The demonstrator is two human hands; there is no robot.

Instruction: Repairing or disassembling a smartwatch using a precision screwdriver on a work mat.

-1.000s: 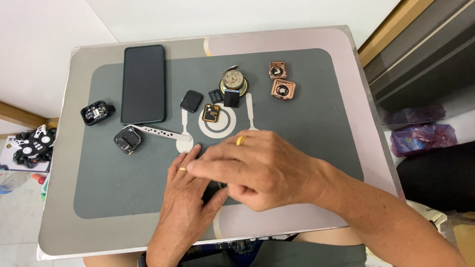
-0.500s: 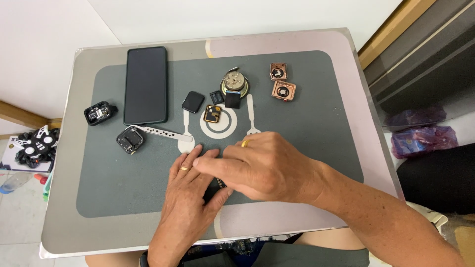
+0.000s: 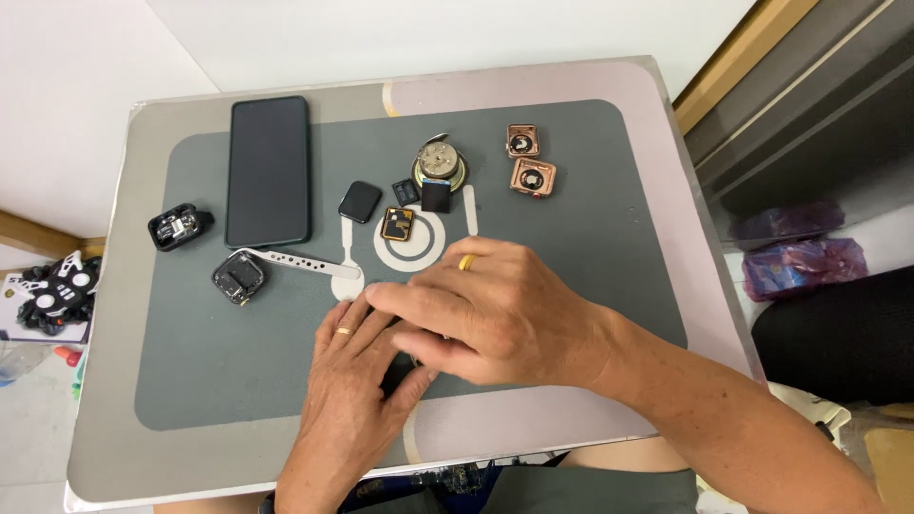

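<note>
While both hands press together over a small dark part [image 3: 398, 373] near the mat's [image 3: 590, 247] front edge, the left hand [image 3: 357, 390] should steady it and the right hand [image 3: 495, 319] should work gently; both are closed on it. Compared with earlier, the hands have hardly moved.

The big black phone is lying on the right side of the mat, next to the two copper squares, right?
Not quite. The head view shows the black phone lying on the left side of the mat, far from the two copper squares, which sit at the upper right.
</note>
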